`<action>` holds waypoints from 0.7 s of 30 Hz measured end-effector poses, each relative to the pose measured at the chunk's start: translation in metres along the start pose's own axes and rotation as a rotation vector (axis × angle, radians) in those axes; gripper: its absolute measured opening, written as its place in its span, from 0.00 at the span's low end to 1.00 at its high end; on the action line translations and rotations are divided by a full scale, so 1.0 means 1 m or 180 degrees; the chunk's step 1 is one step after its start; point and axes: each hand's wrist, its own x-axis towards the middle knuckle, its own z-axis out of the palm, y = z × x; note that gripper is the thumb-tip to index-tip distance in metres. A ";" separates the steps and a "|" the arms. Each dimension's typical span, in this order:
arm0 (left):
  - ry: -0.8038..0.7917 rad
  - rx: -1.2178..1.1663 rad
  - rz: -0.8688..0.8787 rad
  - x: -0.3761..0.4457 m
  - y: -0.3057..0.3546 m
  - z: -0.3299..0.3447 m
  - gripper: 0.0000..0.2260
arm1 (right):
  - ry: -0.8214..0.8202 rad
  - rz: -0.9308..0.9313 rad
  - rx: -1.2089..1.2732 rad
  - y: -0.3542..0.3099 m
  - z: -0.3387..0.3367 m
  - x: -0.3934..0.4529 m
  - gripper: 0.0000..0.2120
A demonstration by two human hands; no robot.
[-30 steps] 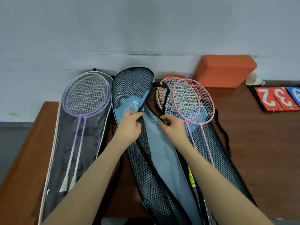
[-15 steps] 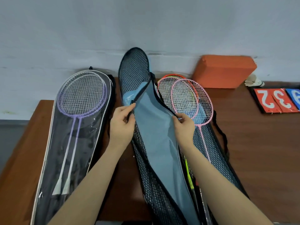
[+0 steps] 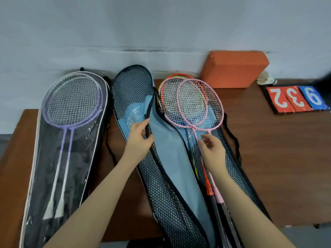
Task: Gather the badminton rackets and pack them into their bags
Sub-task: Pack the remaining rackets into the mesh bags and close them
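On the brown wooden table (image 3: 279, 158) lie three racket bags side by side. The left hand (image 3: 138, 138) pinches the dark zipper edge of the middle bag, a black mesh and light blue fabric racket cover (image 3: 166, 169), holding its mesh flap lifted so the blue lining shows. The right hand (image 3: 212, 151) hangs over the thin shafts of the loose rackets with its fingers spread and loosely bent; whether a fingertip touches a shaft cannot be told, and it grips nothing.

Those loose rackets, two pink-framed badminton rackets (image 3: 198, 102) over an orange-framed racket (image 3: 179, 76) and a yellow-green one, rest on top of a second black mesh bag (image 3: 238, 169) at the right, heads toward the wall. At the far left, two lilac-framed rackets (image 3: 71, 99) sit inside a clear plastic racket bag with white piping (image 3: 44, 172).

Against the grey wall stands an orange foam block (image 3: 232, 68), with a white shuttlecock (image 3: 266, 80) just beside it and a flip scoreboard with red and blue number cards (image 3: 297, 99) near the table's right edge.
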 end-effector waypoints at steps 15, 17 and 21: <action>0.0284 0.0064 -0.0005 -0.025 0.003 0.027 0.19 | -0.0383 0.0163 -0.0942 0.048 -0.041 0.005 0.14; 0.0294 0.0055 -0.0036 -0.028 0.002 0.032 0.19 | -0.0426 -0.0117 -0.0765 0.038 -0.037 0.004 0.13; 0.0406 -0.0033 -0.0071 -0.026 0.004 0.035 0.19 | -0.0280 -0.0400 -0.0707 0.029 -0.017 0.000 0.12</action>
